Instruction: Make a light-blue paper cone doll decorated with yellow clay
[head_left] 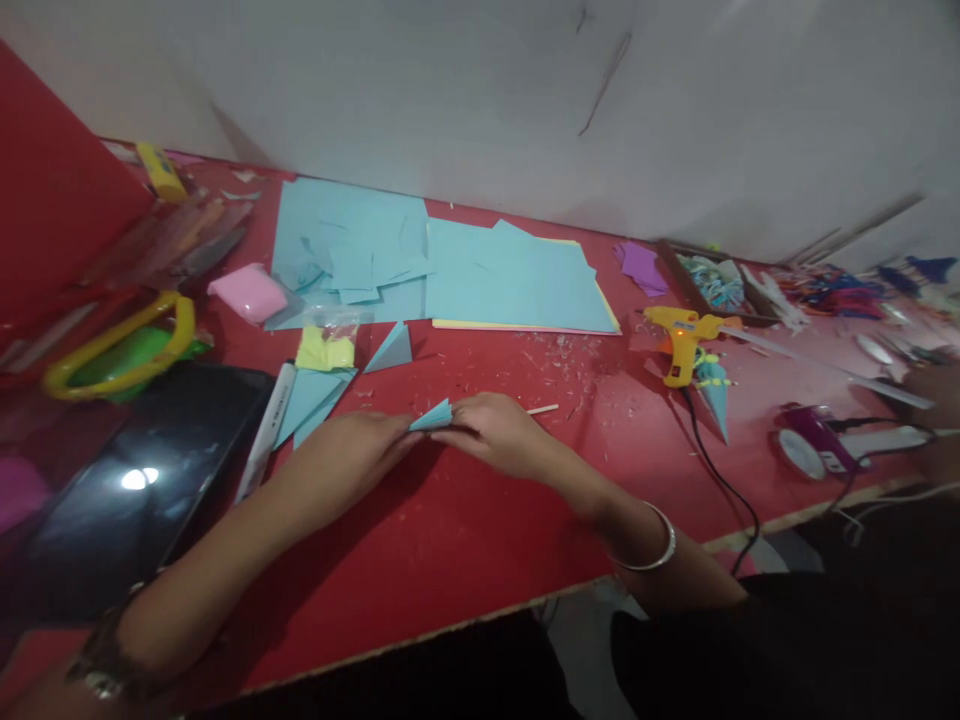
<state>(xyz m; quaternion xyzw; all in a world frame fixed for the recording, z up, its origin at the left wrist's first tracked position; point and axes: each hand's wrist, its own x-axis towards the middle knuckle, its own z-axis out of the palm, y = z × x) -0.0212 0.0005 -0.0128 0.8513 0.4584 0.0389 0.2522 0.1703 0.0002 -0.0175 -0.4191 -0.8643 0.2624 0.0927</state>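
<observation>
Both my hands meet at the middle of the red table [465, 520]. My left hand [358, 450] and my right hand [491, 432] pinch a small folded light blue paper piece [433, 417] between their fingertips, low over the tabletop. My right wrist wears a silver bangle [651, 548]. Other folded blue triangles lie nearby: one [392, 349] just behind the hands, and two overlapping ones [311, 400] to the left. A thin wooden stick [541, 409] lies just right of my right hand.
Light blue paper sheets [517, 275] and cut scraps [352, 250] lie at the back. A yellow glue gun [679, 340] with a black cord sits right, beside a blue paper cone [716, 395]. A dark tablet [142, 470], white marker [266, 430], pink block [249, 292] and green-yellow object [124, 350] lie left.
</observation>
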